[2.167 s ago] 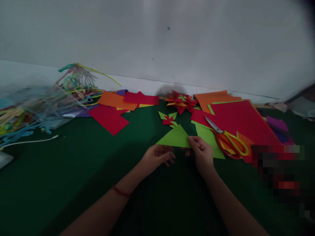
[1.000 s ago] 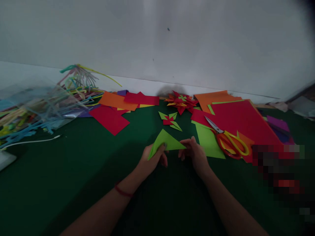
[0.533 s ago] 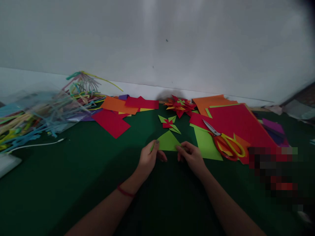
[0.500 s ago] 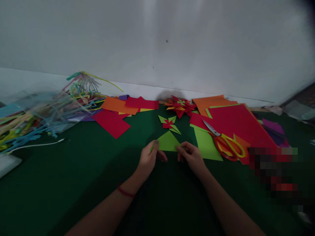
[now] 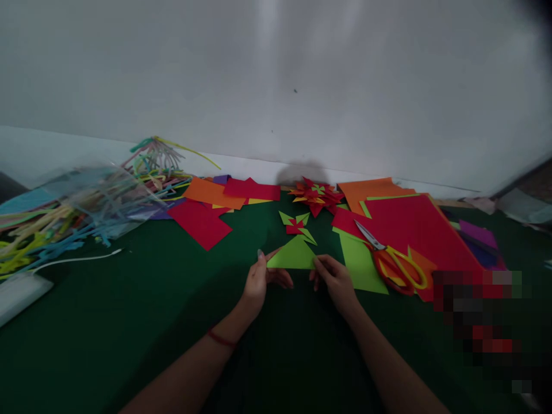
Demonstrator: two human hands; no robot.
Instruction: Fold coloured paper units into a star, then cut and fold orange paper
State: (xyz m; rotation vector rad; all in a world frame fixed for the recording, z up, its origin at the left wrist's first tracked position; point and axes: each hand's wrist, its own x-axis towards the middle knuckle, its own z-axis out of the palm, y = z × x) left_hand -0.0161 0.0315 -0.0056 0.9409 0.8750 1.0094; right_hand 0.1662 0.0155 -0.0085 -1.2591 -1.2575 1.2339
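A green paper triangle [image 5: 294, 256] is held between my two hands, its point facing away from me and its long edge toward me. My left hand [image 5: 259, 280] grips the left corner, with the thumb on top and the fingers beneath. At the right corner, my right hand [image 5: 335, 278] pinches the paper between thumb and fingers. Just beyond the triangle lies a small green and red folded-paper flower [image 5: 296, 225]. Behind that sits a larger red and orange paper flower [image 5: 317, 196] near the wall.
Yellow-and-red-handled scissors [image 5: 394, 259] rest on coloured sheets, including a large red sheet [image 5: 405, 224] and a green sheet [image 5: 362, 265], at the right. Loose red sheets [image 5: 202, 223] lie left of centre. Pipe cleaners [image 5: 86, 210] and clear plastic pile up at far left. A white wall [image 5: 215, 86] stands behind.
The left hand's grip has shifted: its thumb moved slightly left and its fingers now spread under the triangle. The right hand still pinches the right corner. The whole view has tilted slightly.
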